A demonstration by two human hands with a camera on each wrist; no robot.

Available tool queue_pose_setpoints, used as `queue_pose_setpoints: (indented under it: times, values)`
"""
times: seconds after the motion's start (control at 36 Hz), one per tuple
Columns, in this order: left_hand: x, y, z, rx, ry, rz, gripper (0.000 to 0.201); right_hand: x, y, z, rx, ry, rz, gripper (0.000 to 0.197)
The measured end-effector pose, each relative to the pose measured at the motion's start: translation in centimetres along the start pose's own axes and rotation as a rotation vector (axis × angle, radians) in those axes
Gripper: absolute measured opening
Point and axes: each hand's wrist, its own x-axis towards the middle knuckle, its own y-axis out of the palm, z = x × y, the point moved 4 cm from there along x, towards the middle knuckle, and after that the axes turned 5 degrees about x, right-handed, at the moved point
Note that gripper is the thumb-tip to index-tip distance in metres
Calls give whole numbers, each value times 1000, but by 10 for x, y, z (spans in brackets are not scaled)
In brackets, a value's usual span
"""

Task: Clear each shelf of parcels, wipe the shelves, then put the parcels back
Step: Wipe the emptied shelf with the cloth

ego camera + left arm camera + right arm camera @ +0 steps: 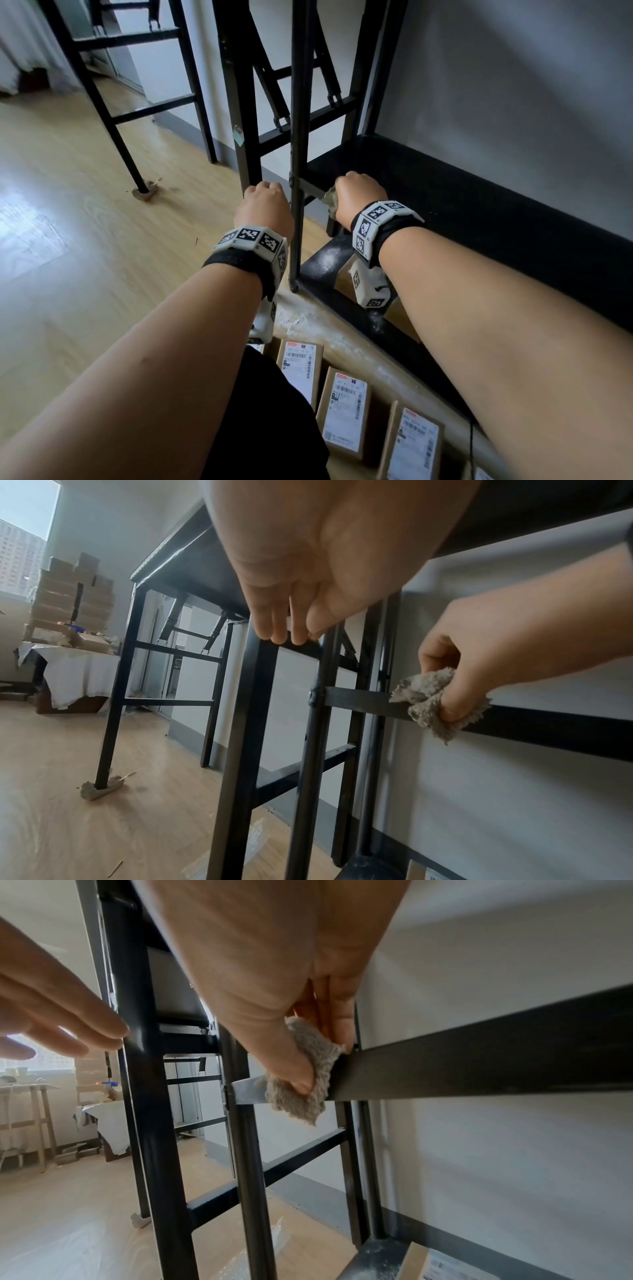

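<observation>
My right hand (358,193) pinches a beige fluffy cloth (329,200) against the front left corner of the bare black shelf (462,212). From the right wrist, the cloth (301,1096) is folded over the shelf's front rail (479,1064) under my thumb. My left hand (265,205) is left of the shelf's upright post; its straight fingers (284,631) touch a black table leg (246,723) and hold nothing. Several brown parcels (346,411) with white labels lie in a row on the floor in front. Another parcel (441,1264) sits on the dusty lower shelf (329,260).
A black folding table (178,561) stands directly left of the shelf unit; its far leg rests on a grey wedge (145,193). Bubble wrap (260,1245) lies on the wooden floor below. Stacked cardboard boxes (72,593) stand far off by the window.
</observation>
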Motion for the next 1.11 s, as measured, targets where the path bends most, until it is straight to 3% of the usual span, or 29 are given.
queue_pose_setpoints:
  times: [0.19, 0.33, 0.44, 0.56, 0.64, 0.81, 0.92, 1.08, 1.11]
  values:
    - [-16, -6, -21, -6, 42, -43, 41, -32, -3, -27, 71, 77, -12, 28]
    - [-21, -8, -43, -11, 82, -77, 32, -47, -14, -50, 224, 184, 27, 22]
    - [-21, -10, -67, -22, 108, -63, 42, -51, -30, -97, 252, 368, -79, 29]
    - [-16, -5, -87, -22, 133, -40, 39, -52, -32, -150, 104, 583, -65, 44]
    - [-11, -1, -96, -19, 131, -22, 40, -45, -18, -170, 46, 677, 25, 48]
    - [-3, 11, -99, 6, 144, -10, 38, -28, -10, -164, 71, 690, 114, 46]
    - [2, 14, -93, 27, 139, -1, 35, -17, -5, -151, 125, 624, 139, 45]
    - [-1, 15, -81, 39, 115, 16, 38, -18, -8, -111, 203, 517, 190, 27]
    - [-3, 15, -80, 41, 119, 15, 39, -17, -7, -104, 180, 485, 210, 32]
